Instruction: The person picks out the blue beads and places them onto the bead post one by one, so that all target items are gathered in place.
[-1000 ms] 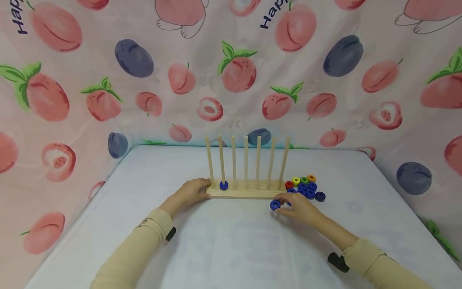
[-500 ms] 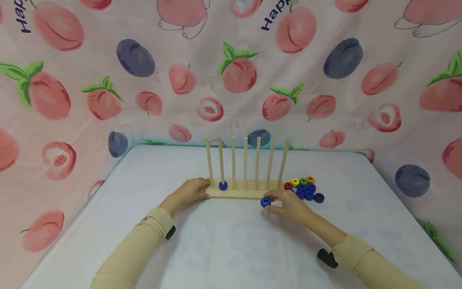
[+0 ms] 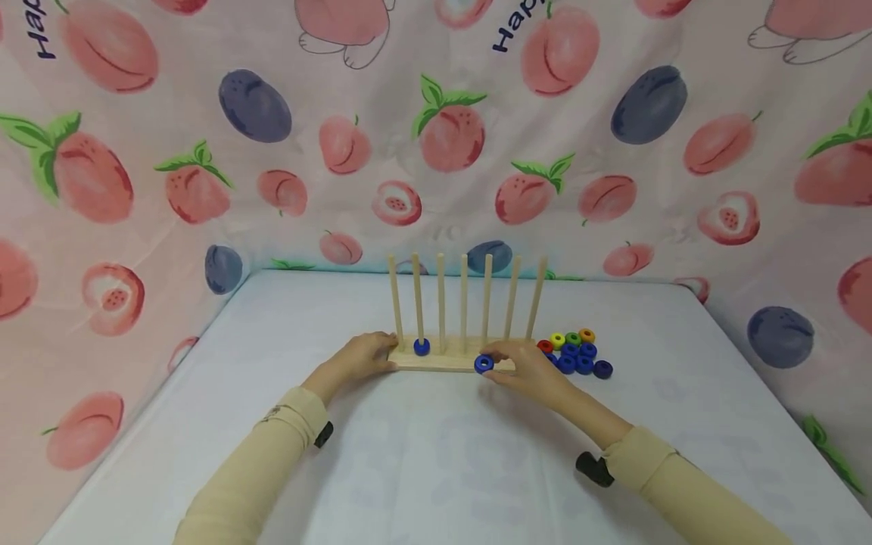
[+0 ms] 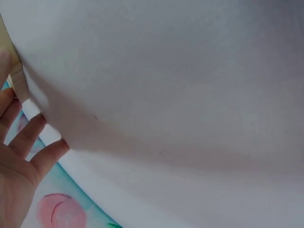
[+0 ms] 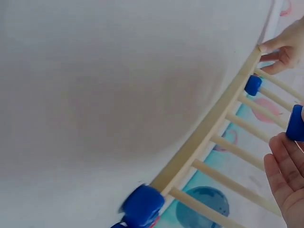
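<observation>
A wooden rack (image 3: 436, 362) with a row of several upright pegs stands on the table. My left hand (image 3: 357, 357) grips its left end; in the left wrist view the outer fingers (image 4: 50, 156) are spread beside the rack's end (image 4: 20, 80). One blue ring bead (image 3: 421, 348) sits at the bottom of the second peg from the left. Thumb and fingertips of my right hand (image 3: 534, 371) pinch another blue ring bead (image 3: 479, 367), its hole facing the head camera, in front of the rack's right half. The right wrist view shows this held bead (image 5: 295, 124) at the edge.
Right of the rack lies a cluster of ring beads: several blue ones (image 3: 584, 365), a red one (image 3: 545, 346), a yellow one (image 3: 558, 340), a green one (image 3: 573, 338) and an orange one (image 3: 587, 335). A fruit-printed cloth (image 3: 450, 212) hangs behind the white table (image 3: 436, 462).
My right hand has moved left and slightly away from me along the rack's front, carrying the pinched blue ring bead. The left hand stays on the rack's left end.
</observation>
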### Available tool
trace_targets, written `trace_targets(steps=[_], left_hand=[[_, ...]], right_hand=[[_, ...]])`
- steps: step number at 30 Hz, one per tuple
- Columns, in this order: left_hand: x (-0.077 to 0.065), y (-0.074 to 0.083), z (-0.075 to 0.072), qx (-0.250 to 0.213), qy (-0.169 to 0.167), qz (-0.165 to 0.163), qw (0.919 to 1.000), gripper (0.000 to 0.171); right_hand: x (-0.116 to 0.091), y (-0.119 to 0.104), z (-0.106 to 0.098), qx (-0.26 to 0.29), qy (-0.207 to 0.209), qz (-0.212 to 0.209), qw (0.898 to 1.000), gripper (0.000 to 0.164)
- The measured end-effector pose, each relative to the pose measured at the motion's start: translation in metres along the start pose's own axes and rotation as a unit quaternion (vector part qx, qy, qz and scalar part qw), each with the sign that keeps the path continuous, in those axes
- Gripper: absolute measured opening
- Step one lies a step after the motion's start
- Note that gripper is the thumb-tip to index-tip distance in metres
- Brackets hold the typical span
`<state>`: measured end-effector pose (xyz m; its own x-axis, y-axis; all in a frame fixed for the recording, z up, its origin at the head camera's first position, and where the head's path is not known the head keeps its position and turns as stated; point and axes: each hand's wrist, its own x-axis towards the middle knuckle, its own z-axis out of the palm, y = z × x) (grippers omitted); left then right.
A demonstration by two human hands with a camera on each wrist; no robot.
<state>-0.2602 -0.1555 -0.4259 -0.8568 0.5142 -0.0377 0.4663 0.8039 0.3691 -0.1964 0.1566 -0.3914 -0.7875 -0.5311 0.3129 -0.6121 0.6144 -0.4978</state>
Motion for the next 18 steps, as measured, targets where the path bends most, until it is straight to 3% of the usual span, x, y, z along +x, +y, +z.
trace_targets(steps=[8,18], left_hand=[[0.002,-0.003,0.003,0.001,-0.002,0.003,1.0,0.053],[-0.001,-0.002,0.002,0.008,0.003,0.004,1.0,0.053]], right_hand=[[0.012,-0.005,0.001,-0.011,0.009,0.012,1.0,0.032],[0.029,-0.012,0.001,0.016,0.058,-0.021,0.998,0.031]])
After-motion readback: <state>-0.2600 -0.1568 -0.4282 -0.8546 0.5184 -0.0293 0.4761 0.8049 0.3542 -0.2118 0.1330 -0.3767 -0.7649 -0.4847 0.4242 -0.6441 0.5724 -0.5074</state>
